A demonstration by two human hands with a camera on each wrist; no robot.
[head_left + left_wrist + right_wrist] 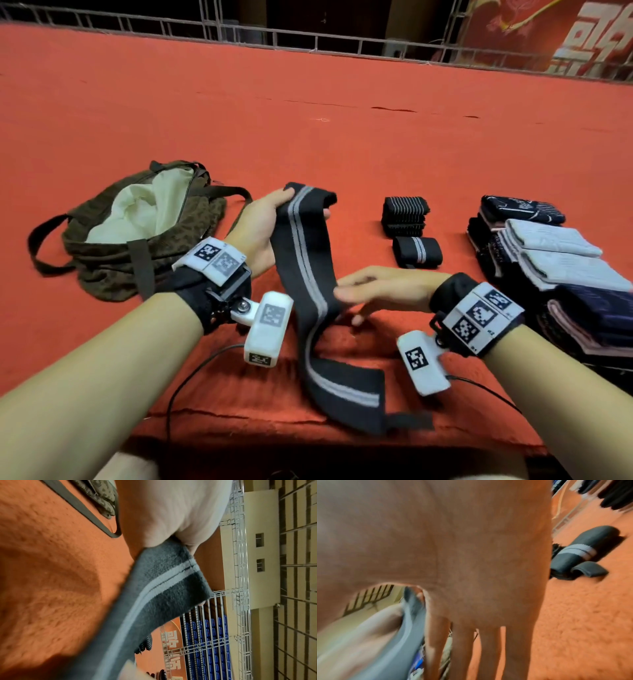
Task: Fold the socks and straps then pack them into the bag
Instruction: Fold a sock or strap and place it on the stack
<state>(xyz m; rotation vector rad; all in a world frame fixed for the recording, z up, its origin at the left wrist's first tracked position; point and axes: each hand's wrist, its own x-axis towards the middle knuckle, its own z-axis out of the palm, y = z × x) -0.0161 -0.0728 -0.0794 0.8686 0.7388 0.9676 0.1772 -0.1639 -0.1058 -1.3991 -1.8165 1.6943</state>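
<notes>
Hanging from the left hand (260, 229), the strap (308, 274) runs down from the raised far end to the red cloth (342, 102) near the person, where its loose end lies flat. In the head view the left hand grips that upper end, thumb on one side and fingers wrapped behind. The right hand (383, 291) is flat, its straight fingers against the strap's middle and holding nothing. The strap looks soft, light and limp, likely a little stretchy; it should fold wherever it is pressed, so the ends and the midpoint seem the places to take hold. The open bag (137, 233) lies to the left, its pale lining showing. To the right sit a rolled strap (416, 251), a bundle of folded straps (406, 214) behind it, and a stack of folded socks (548, 253) further right. Nothing lies between the hands and the bag, though the wrist-camera cables near the table edge could snag.

In the left wrist view, the strap (163, 581) is pinched under the thumb, its pale stripes clear, and a bag handle (82, 505) lies on the cloth beside it.

In the right wrist view, the right hand (471, 561) is spread and blurred, fingers straight; the rolled strap (583, 550) lies well apart on the cloth.
</notes>
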